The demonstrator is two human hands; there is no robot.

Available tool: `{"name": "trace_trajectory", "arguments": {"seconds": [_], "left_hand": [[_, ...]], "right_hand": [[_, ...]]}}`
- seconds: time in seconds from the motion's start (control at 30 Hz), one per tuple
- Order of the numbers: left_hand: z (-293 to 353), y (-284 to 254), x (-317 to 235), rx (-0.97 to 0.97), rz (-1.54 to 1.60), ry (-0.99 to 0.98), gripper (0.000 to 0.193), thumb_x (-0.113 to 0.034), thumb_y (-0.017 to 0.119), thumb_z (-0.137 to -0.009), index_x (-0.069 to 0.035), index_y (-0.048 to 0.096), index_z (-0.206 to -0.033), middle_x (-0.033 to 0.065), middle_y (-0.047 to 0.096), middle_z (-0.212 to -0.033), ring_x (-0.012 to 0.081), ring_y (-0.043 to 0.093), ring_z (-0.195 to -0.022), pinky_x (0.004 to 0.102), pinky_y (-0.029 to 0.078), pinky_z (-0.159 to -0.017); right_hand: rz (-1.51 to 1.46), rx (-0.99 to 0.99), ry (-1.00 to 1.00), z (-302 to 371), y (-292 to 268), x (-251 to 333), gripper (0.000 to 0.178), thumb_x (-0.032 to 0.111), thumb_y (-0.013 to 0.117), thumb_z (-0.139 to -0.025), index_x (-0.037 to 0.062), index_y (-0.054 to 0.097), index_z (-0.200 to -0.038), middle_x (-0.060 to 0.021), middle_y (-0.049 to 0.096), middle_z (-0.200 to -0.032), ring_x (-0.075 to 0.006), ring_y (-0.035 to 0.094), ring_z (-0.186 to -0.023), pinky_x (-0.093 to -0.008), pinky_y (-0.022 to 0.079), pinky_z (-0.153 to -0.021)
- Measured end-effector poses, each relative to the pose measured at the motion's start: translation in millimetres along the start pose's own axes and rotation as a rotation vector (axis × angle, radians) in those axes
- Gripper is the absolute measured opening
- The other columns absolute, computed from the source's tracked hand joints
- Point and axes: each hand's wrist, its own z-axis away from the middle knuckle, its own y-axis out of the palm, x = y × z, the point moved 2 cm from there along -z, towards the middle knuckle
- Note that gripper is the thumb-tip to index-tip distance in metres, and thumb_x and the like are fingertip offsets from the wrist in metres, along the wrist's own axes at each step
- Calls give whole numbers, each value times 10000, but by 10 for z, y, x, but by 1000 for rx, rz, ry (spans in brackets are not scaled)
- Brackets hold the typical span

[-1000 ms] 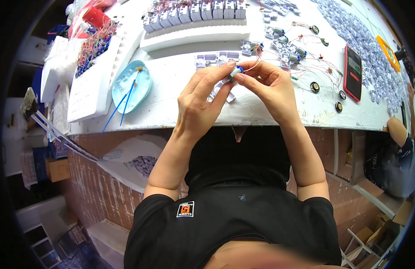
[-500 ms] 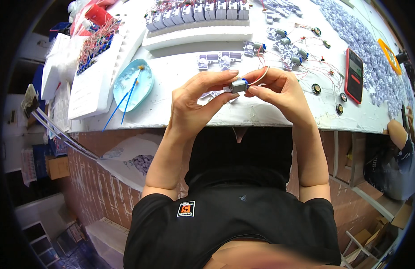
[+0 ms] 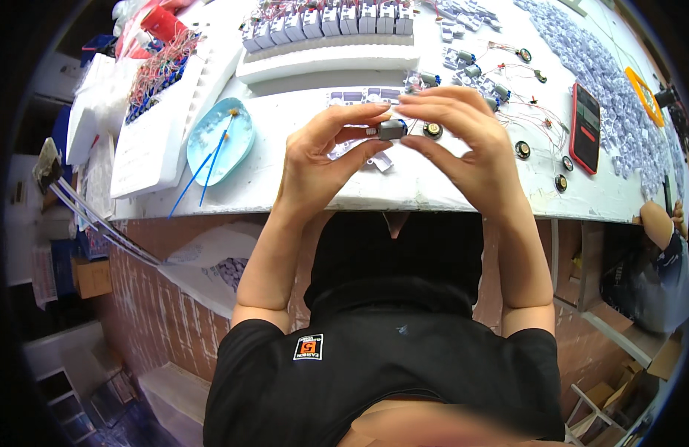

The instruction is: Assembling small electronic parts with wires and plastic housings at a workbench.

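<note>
My left hand [image 3: 314,153] pinches a small silver motor [image 3: 391,130] between thumb and fingertips. A white piece on its shaft points left, and its blue end cap faces right. Beside that cap, my right hand [image 3: 478,145] has its thumb and fingers apart; whether a fingertip touches the cap I cannot tell. A small round black speaker [image 3: 432,130] shows between the right thumb and fingers. Under and behind my hands lie grey plastic housings [image 3: 347,97], partly covered by my fingers.
A light-blue dish [image 3: 236,149] holding blue sticks lies left, by white foam trays [image 3: 147,160] with wired motors. A foam block [image 3: 322,68] carries a row of grey units at the back. To the right are wired motors, speakers, a red-edged phone [image 3: 585,128] and heaped grey parts [image 3: 631,141].
My right hand has opened from its pinch on the wires at the motor's blue end, its fingers lifting away. The speaker now shows beside the motor. My left hand still holds the motor.
</note>
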Motion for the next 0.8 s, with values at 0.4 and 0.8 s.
{"name": "trace_trajectory", "arguments": {"seconds": [0.4, 0.8], "left_hand": [[-585, -279, 209, 169, -474, -51, 419, -120, 785, -847, -5, 656, -1228, 109, 673, -1226, 195, 645, -1129, 333, 533, -961], [-534, -362, 429, 331, -665, -238, 364, -227, 817, -810, -50, 730, -1116, 48, 679, -1033, 164, 648, -880, 292, 512, -787]], "right_hand": [[52, -38, 191, -316, 134, -641, 219, 143, 773, -828, 112, 754, -1044, -88, 726, -937, -206, 670, -858, -307, 535, -759], [-29, 109, 327, -193, 412, -702, 222, 133, 786, -800, 118, 745, -1017, -96, 684, -922, -250, 650, -931, -353, 525, -835]]}}
